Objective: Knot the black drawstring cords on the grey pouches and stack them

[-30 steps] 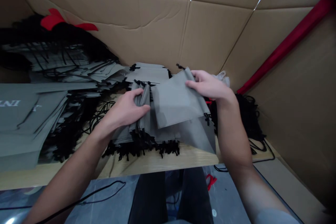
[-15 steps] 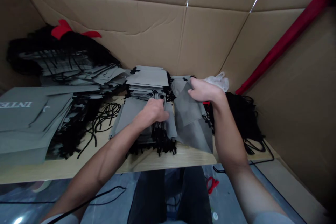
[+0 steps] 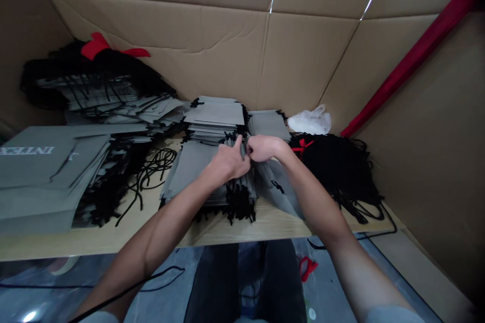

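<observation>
My left hand [image 3: 232, 160] lies over a bundle of folded grey bags with black cord ends, its fingers curled round the upper edges. The bundle rests on a stack of flat grey bags [image 3: 199, 161]. Close beside it, nearly touching, my right hand [image 3: 266, 148] is closed, its fingertips pinching the edge of a loose grey bag [image 3: 282, 194]. That bag slopes down to the right under my right wrist, a short black cord [image 3: 278, 186] on its face. The fingertips of both hands are partly hidden.
Behind my hands stand more grey bag stacks [image 3: 215, 112]. Printed grey bags [image 3: 34, 161] and loose black cords [image 3: 153, 166] lie left. A black cord bundle [image 3: 337, 166] with a red tie and a clear plastic bag [image 3: 310, 121] are right. Cardboard walls [image 3: 212, 30] enclose the table.
My right hand has moved left and down, bringing the edge of the grey bag from its raised spot to beside my left hand. The left hand has shifted only slightly.
</observation>
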Demonstrator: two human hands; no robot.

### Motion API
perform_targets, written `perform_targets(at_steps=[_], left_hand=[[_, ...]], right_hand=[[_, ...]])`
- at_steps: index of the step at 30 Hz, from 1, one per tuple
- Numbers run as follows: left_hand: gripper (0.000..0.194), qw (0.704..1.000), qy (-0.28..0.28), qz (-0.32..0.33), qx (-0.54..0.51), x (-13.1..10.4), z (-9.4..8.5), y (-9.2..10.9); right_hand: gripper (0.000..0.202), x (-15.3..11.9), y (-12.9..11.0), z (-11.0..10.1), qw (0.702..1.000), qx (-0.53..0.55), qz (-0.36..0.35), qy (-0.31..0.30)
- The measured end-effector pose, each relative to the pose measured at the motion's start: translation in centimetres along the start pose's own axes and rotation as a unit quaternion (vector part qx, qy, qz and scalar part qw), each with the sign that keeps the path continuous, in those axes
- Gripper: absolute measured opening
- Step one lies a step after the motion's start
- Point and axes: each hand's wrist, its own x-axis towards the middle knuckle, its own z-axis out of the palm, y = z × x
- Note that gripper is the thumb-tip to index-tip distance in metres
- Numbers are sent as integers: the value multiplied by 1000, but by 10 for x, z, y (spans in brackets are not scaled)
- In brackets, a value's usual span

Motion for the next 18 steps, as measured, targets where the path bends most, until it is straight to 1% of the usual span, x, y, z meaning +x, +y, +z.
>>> perform_targets(at_steps=[3,5,7,9,10,11,13,14,15,16,18], left_hand=[[45,998,53,7,-35,-20,-8,-14],[41,994,100,11,-51,-36,-14,-32],[42,987,146,1,-67,-51,-19,-57],[51,978,189,-31,-88,-65,-19,-86],[60,972,207,-52,-100,-70,-17,-101],[69,966,220,-76,-114,-73,-14,-115],[83,958,215,-107,-155,-76,-6,-139],[85,957,201,-114,-177,-76,-1,-147],[85,954,190,-120,-197,-74,4,-152],[85,953,178,-122,-213,-72,9,-154],[85,950,165,-122,-234,-69,18,-151]], right_hand=[[41,1,5,0,1000,2,1,-3],[40,-1,6,-1,1000,2,1,7],[38,-4,6,-1,1000,5,1,23],[39,-7,4,-1,999,13,0,40],[43,-9,2,-1,999,19,0,48],[52,-10,1,-1,998,25,0,55],[82,-11,-3,0,997,39,-2,64],[94,-11,-5,0,997,44,-4,65],[102,-11,-7,1,997,48,-6,63],[105,-10,-9,2,997,50,-8,60],[104,-10,-15,5,997,50,-10,53]])
